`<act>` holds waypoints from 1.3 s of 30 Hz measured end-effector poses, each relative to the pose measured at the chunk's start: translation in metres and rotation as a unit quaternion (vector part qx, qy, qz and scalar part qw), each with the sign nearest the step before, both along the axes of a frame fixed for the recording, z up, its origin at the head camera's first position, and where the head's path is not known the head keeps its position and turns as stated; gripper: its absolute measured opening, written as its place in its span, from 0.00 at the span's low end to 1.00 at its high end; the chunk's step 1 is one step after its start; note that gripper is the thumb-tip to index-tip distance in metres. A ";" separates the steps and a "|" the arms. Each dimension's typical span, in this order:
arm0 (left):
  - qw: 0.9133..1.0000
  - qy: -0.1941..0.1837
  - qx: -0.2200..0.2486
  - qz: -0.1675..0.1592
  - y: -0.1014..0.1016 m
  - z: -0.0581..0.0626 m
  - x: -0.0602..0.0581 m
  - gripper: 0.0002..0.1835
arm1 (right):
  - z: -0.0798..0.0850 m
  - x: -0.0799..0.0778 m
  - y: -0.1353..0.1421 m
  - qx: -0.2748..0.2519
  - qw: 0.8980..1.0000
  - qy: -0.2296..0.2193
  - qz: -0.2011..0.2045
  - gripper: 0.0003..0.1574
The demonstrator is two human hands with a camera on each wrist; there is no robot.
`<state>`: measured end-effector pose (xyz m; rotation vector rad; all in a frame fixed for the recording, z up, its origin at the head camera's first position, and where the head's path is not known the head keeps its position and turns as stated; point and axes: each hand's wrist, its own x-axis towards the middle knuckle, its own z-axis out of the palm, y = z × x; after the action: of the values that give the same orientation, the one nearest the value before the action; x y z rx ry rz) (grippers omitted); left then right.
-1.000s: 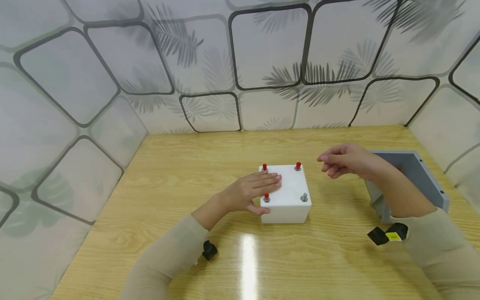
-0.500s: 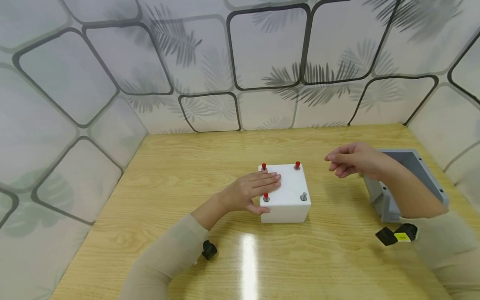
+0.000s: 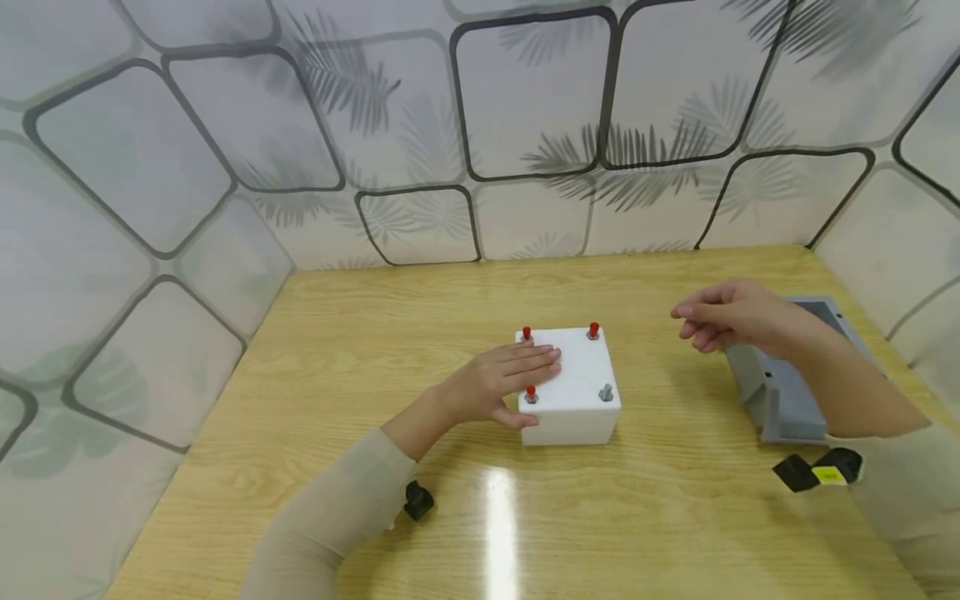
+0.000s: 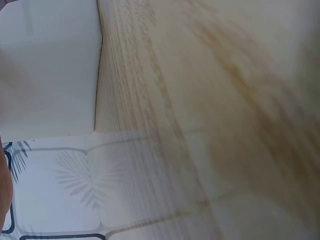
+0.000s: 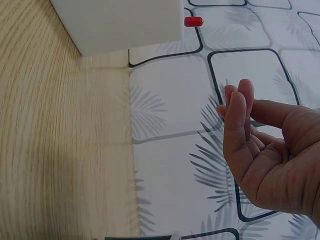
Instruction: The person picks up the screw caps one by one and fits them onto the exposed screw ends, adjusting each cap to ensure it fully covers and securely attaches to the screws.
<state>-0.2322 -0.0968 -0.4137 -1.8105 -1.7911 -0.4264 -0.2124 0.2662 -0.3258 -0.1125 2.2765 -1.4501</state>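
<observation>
A white box (image 3: 583, 362) sits on the table, its top face up. My left hand (image 3: 498, 385) lies on the box's left side with straight fingers across the top and the thumb at the front edge. Red caps (image 3: 531, 392) cover the bolts at three corners, while the near right bolt (image 3: 607, 392) is bare metal. My right hand (image 3: 738, 318) hovers right of the box, before the grey bin, its fingers loosely bent. In the right wrist view nothing shows between the thumb and fingers (image 5: 240, 115). The left wrist view catches the box's white side (image 4: 50, 70).
A grey plastic bin (image 3: 752, 382) stands at the right of the wooden table (image 3: 360, 333), partly hidden behind my right forearm. Patterned cloth (image 3: 540, 100) rises around the table's back and sides. A black camera mount (image 3: 817, 471) hangs at the right wrist.
My right hand has drifted rightward, away from the box and toward the grey bin. The left hand stays on the box, which has not moved.
</observation>
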 end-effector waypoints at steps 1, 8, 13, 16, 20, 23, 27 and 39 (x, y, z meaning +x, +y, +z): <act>1.000 -0.001 0.000 0.000 0.000 0.000 0.000 0.37 | 0.000 0.000 0.002 0.001 1.000 0.002 0.000 0.20; 1.000 -0.002 0.003 -0.001 0.001 0.001 0.000 0.38 | 0.004 0.000 0.017 0.008 1.000 0.008 -0.012 0.12; 1.000 0.000 0.002 -0.002 0.000 0.001 -0.001 0.37 | 0.006 0.000 0.023 0.015 1.000 0.004 -0.020 0.10; 1.000 -0.001 0.003 -0.003 0.001 0.002 -0.002 0.37 | 0.008 0.001 0.025 0.026 0.999 0.004 -0.023 0.11; 1.000 -0.001 0.004 -0.006 0.001 0.002 -0.003 0.37 | 0.009 0.000 0.027 0.037 0.999 0.005 -0.027 0.14; 1.000 -0.003 0.005 -0.007 0.001 0.002 -0.003 0.37 | 0.009 0.000 0.030 0.047 0.998 0.010 -0.030 0.15; 1.000 0.000 0.005 -0.006 0.001 0.001 -0.002 0.37 | 0.009 -0.001 0.034 0.059 0.998 0.014 -0.028 0.16; 1.000 0.002 0.005 -0.008 0.001 0.001 -0.001 0.37 | 0.013 -0.001 0.045 0.116 0.993 0.018 -0.026 0.26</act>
<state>-0.2330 -0.0954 -0.4130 -1.8186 -1.7698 -0.4355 -0.2135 0.3113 -0.3124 -0.0082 2.4755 -1.2069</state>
